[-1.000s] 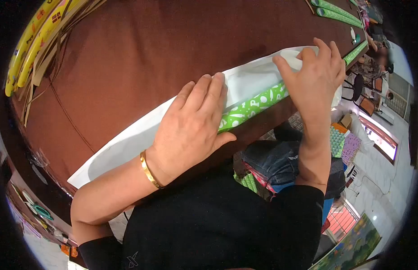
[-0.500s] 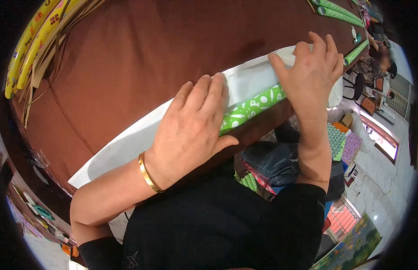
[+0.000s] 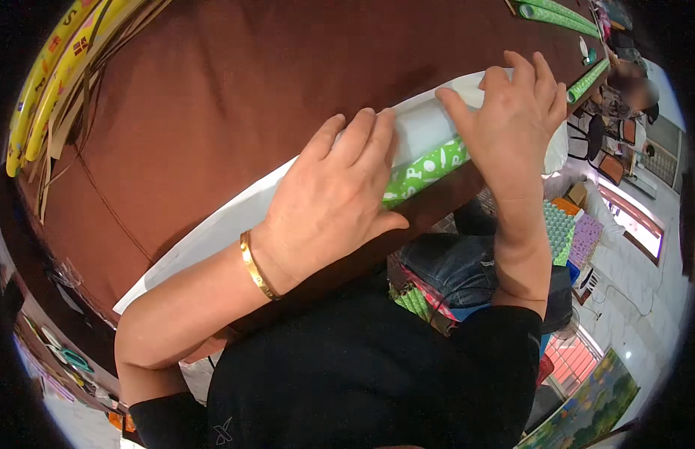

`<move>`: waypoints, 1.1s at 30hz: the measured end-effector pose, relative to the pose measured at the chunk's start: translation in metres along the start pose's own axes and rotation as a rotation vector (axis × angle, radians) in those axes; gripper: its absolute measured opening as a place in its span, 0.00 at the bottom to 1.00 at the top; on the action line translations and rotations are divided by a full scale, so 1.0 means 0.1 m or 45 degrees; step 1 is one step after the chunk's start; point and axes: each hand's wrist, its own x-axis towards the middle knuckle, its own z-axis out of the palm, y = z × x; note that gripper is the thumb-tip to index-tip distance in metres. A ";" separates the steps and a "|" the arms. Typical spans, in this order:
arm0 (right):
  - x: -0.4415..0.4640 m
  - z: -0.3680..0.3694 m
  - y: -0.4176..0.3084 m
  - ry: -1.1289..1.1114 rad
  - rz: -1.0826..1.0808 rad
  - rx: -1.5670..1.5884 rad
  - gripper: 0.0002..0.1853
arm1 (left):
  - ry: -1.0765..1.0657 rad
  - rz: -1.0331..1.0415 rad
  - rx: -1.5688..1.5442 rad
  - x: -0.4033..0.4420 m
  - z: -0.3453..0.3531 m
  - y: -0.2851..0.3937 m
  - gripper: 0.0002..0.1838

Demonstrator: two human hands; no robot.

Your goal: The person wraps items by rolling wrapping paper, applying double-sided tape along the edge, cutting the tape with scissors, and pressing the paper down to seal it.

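Observation:
A long sheet of wrapping paper (image 3: 424,129) lies across the near side of the table, its plain white side up. Along its near edge runs a green strip with white shapes (image 3: 426,172), folded or rolled over; which of the two I cannot tell. My left hand (image 3: 332,191), a gold bracelet at its wrist, presses on the paper with fingers stretched and thumb out along the green edge. Towards the right end, my right hand (image 3: 512,120) rests over the paper with its fingers spread and slightly bent. Both palms hide the paper under them.
A brown cloth (image 3: 235,67) covers the table. Yellow printed rolls (image 3: 44,97) and brown strips (image 3: 82,105) lie at the far left. Green rolls (image 3: 558,19) lie at the far right, with another green roll (image 3: 588,81) nearer. Another person (image 3: 624,93) sits beyond.
My left hand has slid right and slightly away from me along the paper, covering more of the green strip. My right hand has shifted slightly left.

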 end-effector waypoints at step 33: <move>-0.30 0.17 0.40 -0.360 0.141 0.641 0.26 | -0.026 -0.201 0.175 -0.31 -0.18 0.34 0.24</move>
